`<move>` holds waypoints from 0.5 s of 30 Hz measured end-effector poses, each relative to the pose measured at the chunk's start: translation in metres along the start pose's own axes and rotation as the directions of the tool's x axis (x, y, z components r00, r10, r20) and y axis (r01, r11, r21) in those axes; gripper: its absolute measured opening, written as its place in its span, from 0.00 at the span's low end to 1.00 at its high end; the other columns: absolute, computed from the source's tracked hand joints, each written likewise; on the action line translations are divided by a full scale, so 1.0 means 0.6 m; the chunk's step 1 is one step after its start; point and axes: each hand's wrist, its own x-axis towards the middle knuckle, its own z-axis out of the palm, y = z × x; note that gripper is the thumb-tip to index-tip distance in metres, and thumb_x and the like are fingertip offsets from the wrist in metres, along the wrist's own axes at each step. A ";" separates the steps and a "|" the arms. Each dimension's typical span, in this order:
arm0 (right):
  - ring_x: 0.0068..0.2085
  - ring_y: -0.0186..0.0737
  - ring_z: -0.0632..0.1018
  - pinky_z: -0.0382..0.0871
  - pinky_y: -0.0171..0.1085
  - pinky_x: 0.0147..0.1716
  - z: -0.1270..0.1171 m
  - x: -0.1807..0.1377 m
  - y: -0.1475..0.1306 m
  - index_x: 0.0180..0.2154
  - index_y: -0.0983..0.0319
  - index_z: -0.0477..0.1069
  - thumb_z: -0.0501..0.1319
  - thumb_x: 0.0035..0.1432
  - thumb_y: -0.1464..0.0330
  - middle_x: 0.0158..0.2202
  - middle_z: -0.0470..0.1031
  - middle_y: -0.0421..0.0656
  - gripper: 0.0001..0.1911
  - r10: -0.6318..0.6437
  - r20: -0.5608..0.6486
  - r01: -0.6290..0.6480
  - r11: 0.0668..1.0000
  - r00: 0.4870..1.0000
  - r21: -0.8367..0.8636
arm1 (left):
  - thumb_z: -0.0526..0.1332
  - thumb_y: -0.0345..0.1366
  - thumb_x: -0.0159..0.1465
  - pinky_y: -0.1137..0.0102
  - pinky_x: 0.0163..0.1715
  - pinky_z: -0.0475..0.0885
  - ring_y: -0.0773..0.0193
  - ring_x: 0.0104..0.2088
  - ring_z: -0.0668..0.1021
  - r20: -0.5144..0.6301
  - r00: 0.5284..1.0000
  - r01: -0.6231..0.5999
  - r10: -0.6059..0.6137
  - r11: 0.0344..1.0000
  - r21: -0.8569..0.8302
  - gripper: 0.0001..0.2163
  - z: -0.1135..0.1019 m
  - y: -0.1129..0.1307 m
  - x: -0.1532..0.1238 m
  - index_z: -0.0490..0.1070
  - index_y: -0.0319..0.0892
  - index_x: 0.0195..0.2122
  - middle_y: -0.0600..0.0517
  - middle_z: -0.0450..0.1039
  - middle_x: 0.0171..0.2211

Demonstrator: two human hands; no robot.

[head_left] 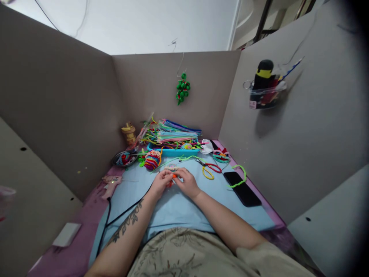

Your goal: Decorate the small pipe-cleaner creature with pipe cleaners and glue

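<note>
Over the middle of the blue cloth, my left hand (162, 182) and my right hand (187, 182) meet, fingertips closed in a pinch. Between them is a small orange pipe cleaner piece (174, 176), its shape mostly hidden by the fingers. More orange-red shows just beneath. Behind the fingertips lies a pale, beaded-looking ring (172, 168), partly covered. A striped multicoloured bundle of pipe cleaners (152, 160) rests beyond my left hand. Scissors with red and yellow handles (208, 172) lie open to the right of my right hand.
A blue tray (178, 152) piled with pipe cleaners (178, 134) stands at the back. At left are a pink glue gun (112, 185) with a black cord, a dark bowl (123, 158) and a white box (67, 234). A phone (242, 189) lies right, under a green pipe cleaner (244, 176).
</note>
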 end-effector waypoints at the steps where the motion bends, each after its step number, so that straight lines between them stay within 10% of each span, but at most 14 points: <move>1: 0.40 0.40 0.71 0.68 0.41 0.41 0.000 0.001 -0.001 0.37 0.59 0.71 0.56 0.56 0.71 0.35 0.71 0.45 0.07 0.011 -0.002 -0.011 1.000 1.000 0.010 | 0.64 0.44 0.52 0.78 0.18 0.57 0.72 0.18 0.68 0.003 1.000 -0.008 0.008 1.000 0.011 0.15 0.000 -0.001 0.000 0.64 0.39 0.33 0.57 0.65 0.18; 15: 0.38 0.40 0.71 0.67 0.40 0.40 -0.006 0.000 0.006 0.37 0.61 0.71 0.56 0.54 0.74 0.33 0.71 0.44 0.08 -0.084 0.035 0.085 0.996 0.996 -0.020 | 0.63 0.46 0.52 0.77 0.18 0.51 0.75 0.18 0.58 0.084 0.996 0.006 -0.017 0.991 0.131 0.20 -0.004 0.000 -0.001 0.73 0.33 0.38 0.57 0.60 0.18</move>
